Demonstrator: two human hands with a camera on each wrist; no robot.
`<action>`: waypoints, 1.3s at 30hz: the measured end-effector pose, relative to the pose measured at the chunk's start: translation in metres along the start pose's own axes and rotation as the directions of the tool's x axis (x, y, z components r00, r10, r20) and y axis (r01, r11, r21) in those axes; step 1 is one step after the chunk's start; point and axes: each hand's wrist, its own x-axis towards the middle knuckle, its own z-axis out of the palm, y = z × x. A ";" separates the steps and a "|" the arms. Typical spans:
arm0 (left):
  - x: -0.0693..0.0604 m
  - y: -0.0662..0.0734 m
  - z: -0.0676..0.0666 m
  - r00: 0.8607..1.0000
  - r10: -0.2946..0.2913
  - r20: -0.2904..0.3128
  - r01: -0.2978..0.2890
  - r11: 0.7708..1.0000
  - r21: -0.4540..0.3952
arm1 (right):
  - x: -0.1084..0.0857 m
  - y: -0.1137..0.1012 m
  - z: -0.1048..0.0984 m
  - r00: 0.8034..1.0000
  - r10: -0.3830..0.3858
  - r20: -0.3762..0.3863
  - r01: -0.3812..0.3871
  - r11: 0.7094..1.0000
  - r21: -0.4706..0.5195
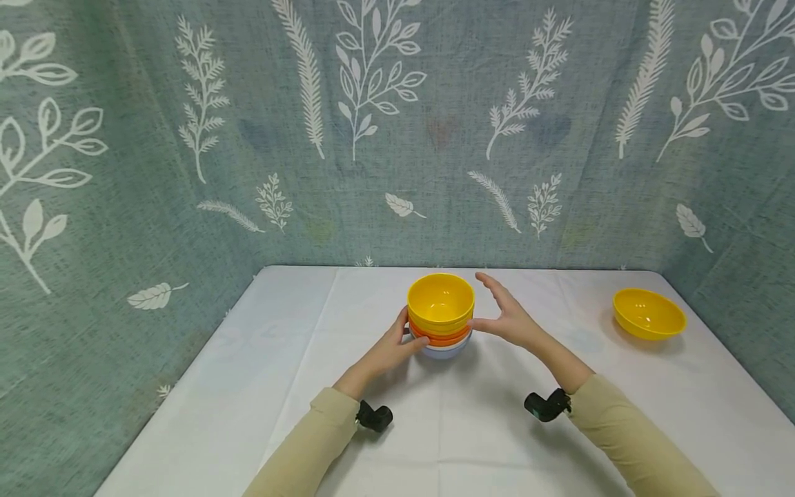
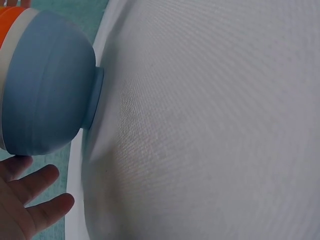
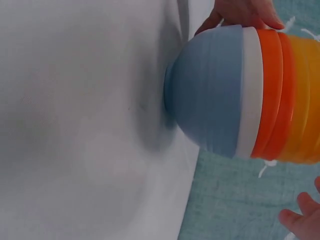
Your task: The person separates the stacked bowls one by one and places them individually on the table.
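Note:
A stack of nested bowls stands upright near the middle of the table. From the bottom come a blue bowl (image 3: 210, 92), a white bowl (image 3: 251, 92), orange bowls (image 3: 272, 95) and yellow bowls (image 1: 439, 304) on top. My left hand (image 1: 390, 351) holds the stack's left side, its thumb across the front at the orange bowls and its fingers round the far side. On the right, my right hand (image 1: 512, 319) is spread, thumb and fingers apart, beside the yellow bowls; whether its thumb touches them I cannot tell.
Another yellow bowl (image 1: 649, 315) sits apart at the table's right side. A white cloth covers the table (image 1: 497, 442). Green leaf-patterned curtains (image 1: 447, 159) hang behind the table and at both sides.

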 end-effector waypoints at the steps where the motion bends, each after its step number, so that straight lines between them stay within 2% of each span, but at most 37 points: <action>1: 0.000 0.000 0.000 1.000 -0.004 0.001 0.004 1.000 0.004 | 0.001 0.000 0.002 1.000 -0.001 0.003 0.001 1.000 0.001; 19: -0.002 0.002 -0.003 0.999 0.038 0.010 -0.038 0.999 -0.004 | 0.017 0.000 0.021 0.995 0.091 0.036 -0.092 0.996 0.020; 27: -0.019 0.037 -0.014 0.997 0.034 0.066 -0.033 0.999 -0.021 | 0.021 -0.001 0.023 0.995 0.090 0.052 -0.091 0.996 0.009; 31: -0.020 0.040 -0.015 0.997 0.032 0.067 -0.032 0.999 -0.011 | 0.024 -0.002 0.022 0.993 0.088 0.077 -0.088 0.996 0.000; 39: -0.018 0.037 -0.014 0.996 0.039 0.075 -0.037 0.999 -0.023 | 0.029 -0.004 0.021 0.990 0.080 0.113 -0.082 0.997 0.009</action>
